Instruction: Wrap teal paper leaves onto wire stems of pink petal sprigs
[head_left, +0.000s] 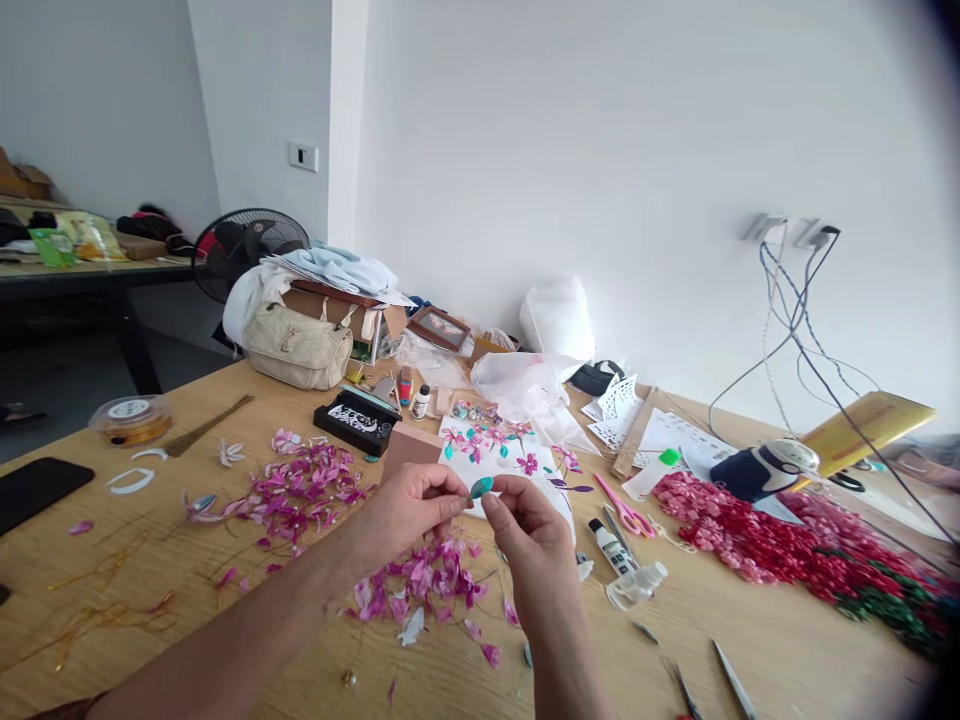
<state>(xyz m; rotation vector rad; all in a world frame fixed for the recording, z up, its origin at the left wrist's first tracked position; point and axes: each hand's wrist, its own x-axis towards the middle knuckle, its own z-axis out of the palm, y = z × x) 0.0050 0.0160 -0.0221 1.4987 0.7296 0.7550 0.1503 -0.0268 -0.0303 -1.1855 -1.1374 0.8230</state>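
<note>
Between my two hands is a small teal leaf-shaped piece [482, 487], held up over the table. My left hand [420, 497] pinches it at its left end, thumb against the fingers. From the other side my right hand [525, 515] grips it between thumb and forefinger. Beneath and around the hands lie loose pink petals [427, 580]. Just behind them, a white sheet [465, 462] carries pink flowers [495, 437] and small teal leaves. A brown wooden block [409, 447] stands close behind my left hand.
More pink petals [315, 485] spread to the left, near a black case [349, 425]. Pink scissors [626, 508], a small bottle [611, 548] and a clear container [637, 587] lie to the right. Tweezers [733, 680] are near the front edge. Red and pink strands [765, 540] cover the far right.
</note>
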